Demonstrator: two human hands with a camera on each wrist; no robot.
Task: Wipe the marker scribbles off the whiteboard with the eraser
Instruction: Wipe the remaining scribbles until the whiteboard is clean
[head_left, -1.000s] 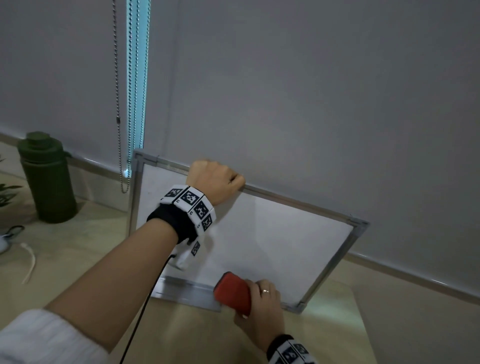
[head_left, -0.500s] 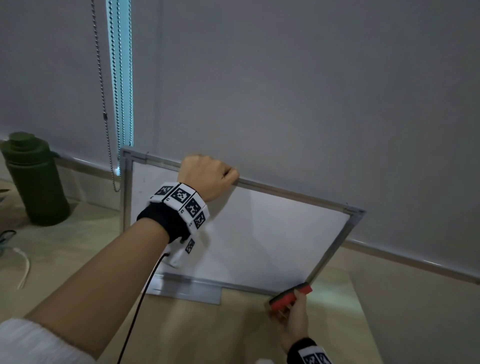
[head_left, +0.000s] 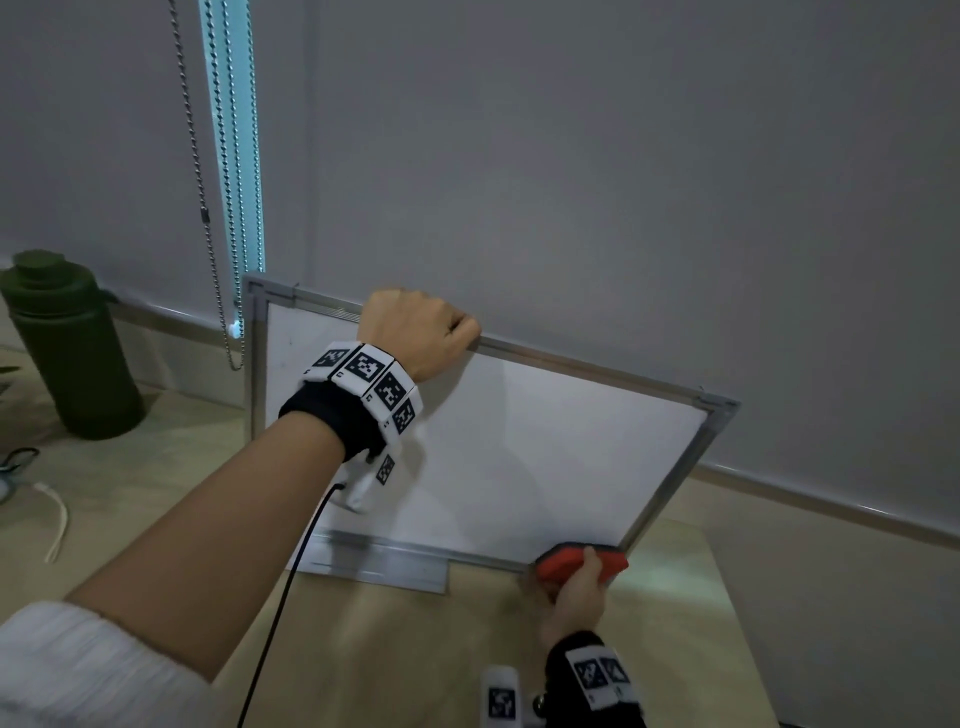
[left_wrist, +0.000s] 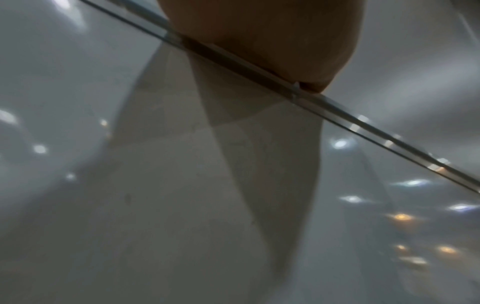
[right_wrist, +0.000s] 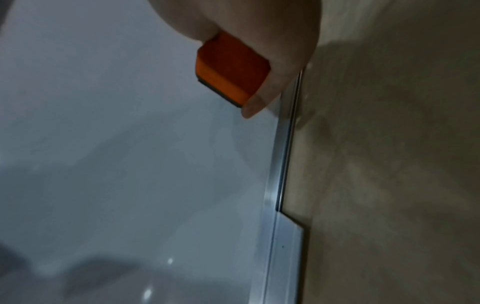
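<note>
A metal-framed whiteboard (head_left: 519, 457) leans upright on the wooden table against the grey blind. Its white surface (right_wrist: 130, 164) shows no marker lines that I can make out. My left hand (head_left: 415, 332) grips the top frame edge (left_wrist: 259, 72), fingers curled over it. My right hand (head_left: 576, 592) holds the red eraser (head_left: 582, 561) at the board's lower right corner. In the right wrist view the eraser (right_wrist: 231, 70), orange there, lies against the surface beside the bottom frame, pinched by a fingertip (right_wrist: 254, 107).
A dark green bottle (head_left: 67, 348) stands at the far left of the table (head_left: 363, 649). Bead chains (head_left: 208, 208) hang by the blind gap. A white cord (head_left: 54, 519) lies on the left. A black cable (head_left: 280, 597) runs from my left wrist.
My right hand has carried the eraser from the bottom middle of the board to its lower right corner. The left hand keeps its grip on the top edge.
</note>
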